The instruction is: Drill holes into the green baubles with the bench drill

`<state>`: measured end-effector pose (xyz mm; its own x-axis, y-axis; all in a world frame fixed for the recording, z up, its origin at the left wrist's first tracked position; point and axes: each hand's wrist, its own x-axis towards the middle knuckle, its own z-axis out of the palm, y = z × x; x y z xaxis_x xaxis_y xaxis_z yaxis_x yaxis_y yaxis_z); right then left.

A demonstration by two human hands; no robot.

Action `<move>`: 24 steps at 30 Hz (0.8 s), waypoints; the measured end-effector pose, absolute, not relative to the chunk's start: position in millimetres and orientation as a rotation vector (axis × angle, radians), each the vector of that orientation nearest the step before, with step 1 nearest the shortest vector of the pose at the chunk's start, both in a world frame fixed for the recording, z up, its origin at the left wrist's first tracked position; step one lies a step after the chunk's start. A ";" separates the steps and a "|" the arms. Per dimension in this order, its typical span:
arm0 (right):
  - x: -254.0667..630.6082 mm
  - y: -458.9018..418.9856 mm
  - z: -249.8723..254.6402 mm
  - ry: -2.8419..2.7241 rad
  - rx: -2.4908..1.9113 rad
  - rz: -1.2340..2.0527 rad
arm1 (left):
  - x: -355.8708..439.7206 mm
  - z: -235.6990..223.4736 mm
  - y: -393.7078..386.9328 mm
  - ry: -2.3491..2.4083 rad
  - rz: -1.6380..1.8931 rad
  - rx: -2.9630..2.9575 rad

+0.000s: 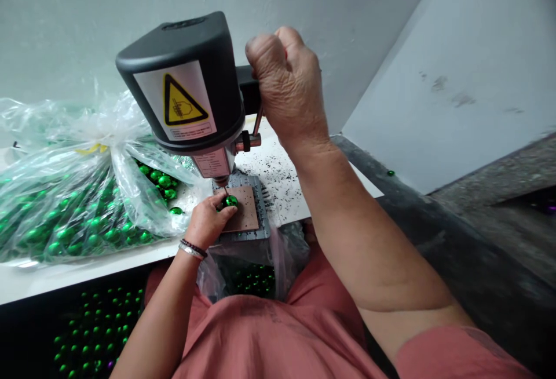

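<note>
Left grip (208, 221) pinches a shiny green round bead (230, 201) steady beneath the black bench drill (182, 77); right grip (286, 83) closes firmly around its black lever handle (248, 86).

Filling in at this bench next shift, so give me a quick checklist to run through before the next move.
1. Bead seated: ok. The left hand pins a green bead on the brown pad.
2. Grip on lever: ok. The right hand is closed around the handle beside the black bench drill head.
3. Fingers clear of the spindle tip: cannot tell. The left fingertips sit close below it, and the gap is hard to judge.
4. Bench free of debris: not ok. Black specks litter the white bench.
5. No stray beads: not ok. A stray green bead lies on the dark ledge.
</note>
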<state>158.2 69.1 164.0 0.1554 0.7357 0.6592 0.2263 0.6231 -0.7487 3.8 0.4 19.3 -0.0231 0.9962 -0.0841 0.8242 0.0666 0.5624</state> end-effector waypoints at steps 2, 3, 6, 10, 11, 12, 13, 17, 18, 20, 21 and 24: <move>158.1 70.0 162.4 -1.408 -0.856 0.451 | 4.0 18.6 2.2 1.897 0.491 1.792; 158.3 70.1 161.6 -1.414 -0.844 0.451 | 3.8 18.2 2.7 1.898 0.488 1.791; 159.5 67.0 160.0 -1.431 -0.827 0.417 | 3.0 16.4 2.8 1.898 0.496 1.801; 162.0 48.2 156.0 -1.461 -0.839 0.298 | 1.8 13.5 1.9 1.894 0.488 1.852; 162.7 41.2 153.2 -1.473 -0.858 0.243 | 1.6 12.7 1.7 1.899 0.481 1.868; 163.4 33.7 149.5 -1.484 -0.881 0.178 | 1.5 11.9 1.6 1.907 0.479 1.880; 164.1 26.2 144.9 -1.494 -0.904 0.113 | 1.4 11.1 1.4 1.913 0.480 1.890; 166.7 3.0 121.3 -1.539 -0.889 -0.078 | 1.9 10.2 0.2 1.905 0.499 1.923; 167.3 -0.3 115.5 -1.554 -0.862 -0.112 | 2.1 10.5 -0.2 1.900 0.503 1.931; 168.0 -4.4 105.5 -1.576 -0.821 -0.160 | 2.5 11.5 -1.0 1.894 0.510 1.938; 168.1 -5.4 101.6 -1.581 -0.813 -0.172 | 2.6 12.0 -1.3 1.892 0.512 1.935; 167.6 -6.3 93.5 -1.563 -0.809 -0.173 | 2.7 12.5 -2.0 1.900 0.505 1.908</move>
<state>167.6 -6.3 93.5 0.0537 0.3879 0.9201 0.5796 0.7382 -0.3451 2.7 -2.0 12.5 0.0114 0.9996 -0.0253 0.8553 0.0034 0.5181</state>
